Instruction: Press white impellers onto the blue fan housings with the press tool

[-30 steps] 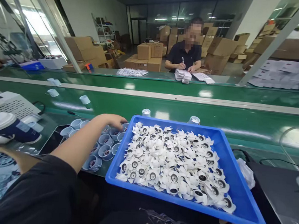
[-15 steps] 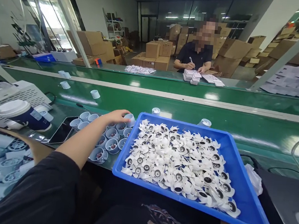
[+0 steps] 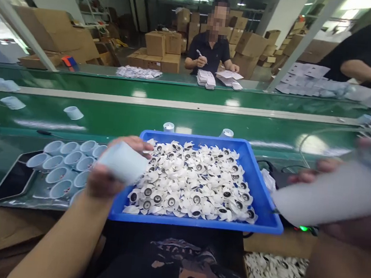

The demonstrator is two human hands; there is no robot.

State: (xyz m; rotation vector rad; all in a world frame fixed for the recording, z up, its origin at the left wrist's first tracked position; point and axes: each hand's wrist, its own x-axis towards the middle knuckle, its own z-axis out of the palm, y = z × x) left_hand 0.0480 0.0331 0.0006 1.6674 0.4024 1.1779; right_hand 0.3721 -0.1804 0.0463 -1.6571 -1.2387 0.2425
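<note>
My left hand (image 3: 105,186) is closed around a light blue cup-shaped housing (image 3: 124,163), tilted on its side over the left edge of the blue tray (image 3: 262,223). White fan impellers (image 3: 197,179) with dark round hubs fill much of that tray. Close to the camera on the right, my right hand (image 3: 355,229) grips a pale grey cylindrical object (image 3: 328,192). Motion blur and nearness hide its exact kind. Left of the tray stand several light blue housings (image 3: 61,188) in rows, open side up, with small parts inside.
A dark flat device (image 3: 16,177) lies left of the housings. More housings (image 3: 74,112) rest on the green conveyor (image 3: 125,118). Across it a person (image 3: 210,49) writes beside paper stacks; another person's arm (image 3: 365,71) reaches in at right. More impellers (image 3: 277,274) lie low at right.
My left hand has lifted a housing from the cluster and brought it nearer, tilted. My right hand has come into view holding the pale grey object. The view has turned right.
</note>
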